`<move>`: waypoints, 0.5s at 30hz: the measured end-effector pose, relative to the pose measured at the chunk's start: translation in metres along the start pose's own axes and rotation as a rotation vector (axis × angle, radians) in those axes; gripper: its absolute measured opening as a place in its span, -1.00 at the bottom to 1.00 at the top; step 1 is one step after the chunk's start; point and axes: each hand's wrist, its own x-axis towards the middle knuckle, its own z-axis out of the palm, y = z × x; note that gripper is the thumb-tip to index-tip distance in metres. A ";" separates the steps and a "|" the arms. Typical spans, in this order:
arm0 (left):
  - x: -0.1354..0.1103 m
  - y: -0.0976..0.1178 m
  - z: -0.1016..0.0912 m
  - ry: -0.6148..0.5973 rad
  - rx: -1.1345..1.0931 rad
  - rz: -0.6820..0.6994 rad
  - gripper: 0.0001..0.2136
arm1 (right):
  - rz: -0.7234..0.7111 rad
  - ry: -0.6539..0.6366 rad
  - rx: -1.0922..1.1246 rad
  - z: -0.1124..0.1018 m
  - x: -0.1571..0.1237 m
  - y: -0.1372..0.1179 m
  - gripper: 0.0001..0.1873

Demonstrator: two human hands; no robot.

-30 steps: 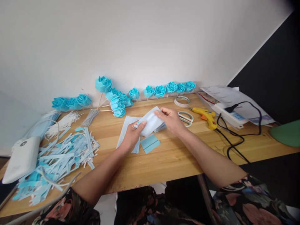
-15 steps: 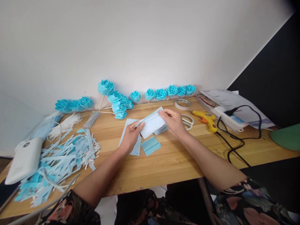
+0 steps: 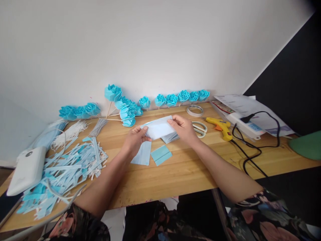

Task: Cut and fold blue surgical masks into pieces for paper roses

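Between both hands, above the table, I hold a pale blue-white sheet of face mask fabric (image 3: 159, 128). My left hand (image 3: 134, 139) pinches its left end, thumb on top. My right hand (image 3: 184, 128) grips the upper right end the same way. Below my left hand lies a light blue fabric sheet (image 3: 142, 154), partly hidden by it. A small folded turquoise square (image 3: 161, 155) rests on the wood in front of the held sheet. A stack of pale pieces (image 3: 170, 137) shows beneath my right hand, and scissors (image 3: 200, 130) lie just beyond that hand.
Blue fabric flowers (image 3: 172, 100) line the wall. On the left are cut strips (image 3: 67, 170), white ear loops (image 3: 72, 132), grey wires (image 3: 98, 127) and a white power bank (image 3: 27, 170). To the right lie tape (image 3: 195, 110), a yellow glue gun (image 3: 220, 128) and a power strip (image 3: 247, 127).
The held sheet has turned closer to level and lies stretched between the hands. My left hand has shifted left and up; my right hand has moved slightly.
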 end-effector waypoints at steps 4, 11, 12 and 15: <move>-0.002 0.003 -0.002 0.009 0.212 0.156 -0.62 | 0.076 -0.074 0.131 -0.002 0.004 0.007 -0.69; 0.002 0.011 -0.009 -0.079 0.193 0.240 -0.66 | 0.229 -0.148 0.451 -0.009 0.011 0.007 -0.73; 0.002 0.012 -0.010 -0.095 0.184 0.242 -0.67 | 0.236 -0.142 0.479 -0.010 0.012 0.005 -0.75; 0.001 0.012 -0.010 -0.114 0.166 0.255 -0.73 | 0.234 -0.125 0.557 -0.011 0.012 0.001 -0.85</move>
